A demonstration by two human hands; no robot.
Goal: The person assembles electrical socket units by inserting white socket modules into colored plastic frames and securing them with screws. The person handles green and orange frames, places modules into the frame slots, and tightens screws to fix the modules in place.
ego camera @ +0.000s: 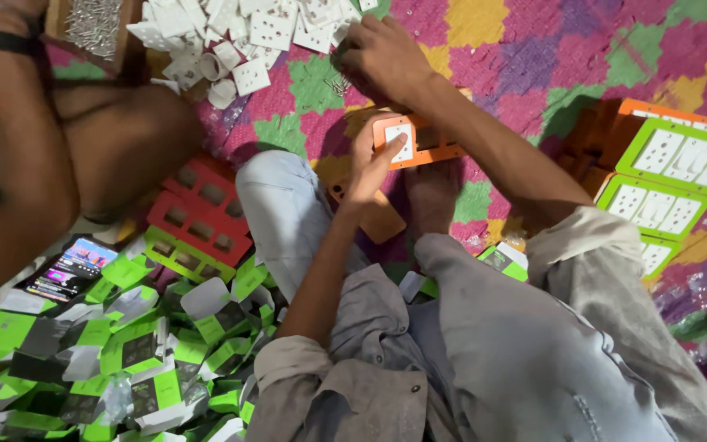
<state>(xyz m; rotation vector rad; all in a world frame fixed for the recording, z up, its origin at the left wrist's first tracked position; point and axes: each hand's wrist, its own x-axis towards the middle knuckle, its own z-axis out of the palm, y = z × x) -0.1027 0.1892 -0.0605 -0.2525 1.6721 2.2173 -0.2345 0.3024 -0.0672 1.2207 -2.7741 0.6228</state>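
Orange switch-board frame [423, 146], long axis running left-right on the patterned mat [533, 49]: left hand [367, 168] closed on its near-left end, thumb pressing the white socket insert [400, 141]; right hand [378, 57] apart, beyond, fingers curled at the white-parts pile [239, 33]

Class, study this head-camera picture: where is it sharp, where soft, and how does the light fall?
Head view: light is dim and warm, with no glare; the left hand on the orange frame is fairly sharp; the right hand at the white parts pile is slightly soft; the frame edges bend from the wide lens; the phone screen glows brightest.
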